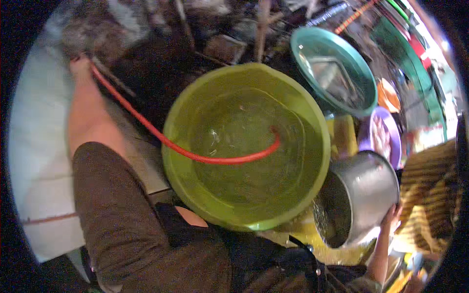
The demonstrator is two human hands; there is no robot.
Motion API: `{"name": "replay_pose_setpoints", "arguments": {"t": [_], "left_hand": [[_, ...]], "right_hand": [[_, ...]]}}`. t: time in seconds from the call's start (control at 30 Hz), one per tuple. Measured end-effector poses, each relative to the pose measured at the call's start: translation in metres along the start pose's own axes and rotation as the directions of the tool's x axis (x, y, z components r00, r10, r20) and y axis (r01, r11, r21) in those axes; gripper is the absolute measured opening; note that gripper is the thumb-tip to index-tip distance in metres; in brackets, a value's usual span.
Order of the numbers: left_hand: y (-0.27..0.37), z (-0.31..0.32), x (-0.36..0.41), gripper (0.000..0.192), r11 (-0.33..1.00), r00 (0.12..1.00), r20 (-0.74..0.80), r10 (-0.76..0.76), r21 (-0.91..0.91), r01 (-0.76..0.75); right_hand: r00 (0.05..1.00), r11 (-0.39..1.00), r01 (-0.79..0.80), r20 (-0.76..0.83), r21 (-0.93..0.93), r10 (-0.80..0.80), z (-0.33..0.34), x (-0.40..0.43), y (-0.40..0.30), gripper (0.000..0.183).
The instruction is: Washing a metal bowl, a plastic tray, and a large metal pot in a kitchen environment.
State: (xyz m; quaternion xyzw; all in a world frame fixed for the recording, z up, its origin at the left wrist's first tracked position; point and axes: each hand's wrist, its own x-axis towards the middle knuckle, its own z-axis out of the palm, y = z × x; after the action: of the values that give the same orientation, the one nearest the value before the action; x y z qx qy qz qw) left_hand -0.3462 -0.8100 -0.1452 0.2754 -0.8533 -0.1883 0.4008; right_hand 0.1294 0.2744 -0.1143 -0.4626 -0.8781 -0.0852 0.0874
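At the upper left, my left hand (80,63) reaches out beside the near end of a red hose (220,160). Its fingers are blurred, so whether they grip the hose is unclear. The hose arcs over the rim of a large yellow-green plastic tub (246,219), and its far end dips into the water (242,124) there. On the right, my right hand (392,217) grips the base of a metal pot (370,194). The pot lies tilted on its side, mouth towards the tub, over a wet yellow surface (337,252).
Beyond the tub stands a teal basin (370,82) with water and an object in it. A purple basin (395,126) with pale contents sits behind the pot. A person in a striped garment (428,183) is close at the right. Dark clutter (223,47) lies at the back.
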Motion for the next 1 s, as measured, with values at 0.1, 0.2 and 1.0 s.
{"name": "replay_pose_setpoints", "arguments": {"t": [0.1, 0.2, 1.0], "left_hand": [[-0.017, -0.061, 0.074, 0.058, 0.965, 0.976, 0.011, -0.219, -0.146, 0.219], [-0.011, -0.042, 0.038, 0.060, 0.938, 1.000, 0.006, -0.009, 0.346, 0.006], [0.323, -0.036, -0.228, 0.042, 0.936, 0.912, 0.219, 0.347, -0.148, -0.320]], "right_hand": [[0.972, 0.950, 0.226, -0.106, 0.213, -0.207, 0.059, 0.021, 0.033, 0.052], [0.976, 0.968, 0.198, -0.123, 0.156, -0.179, 0.032, 0.008, 0.029, 0.049], [0.975, 0.964, 0.217, -0.087, 0.151, -0.206, 0.016, -0.016, 0.009, 0.047]]}}
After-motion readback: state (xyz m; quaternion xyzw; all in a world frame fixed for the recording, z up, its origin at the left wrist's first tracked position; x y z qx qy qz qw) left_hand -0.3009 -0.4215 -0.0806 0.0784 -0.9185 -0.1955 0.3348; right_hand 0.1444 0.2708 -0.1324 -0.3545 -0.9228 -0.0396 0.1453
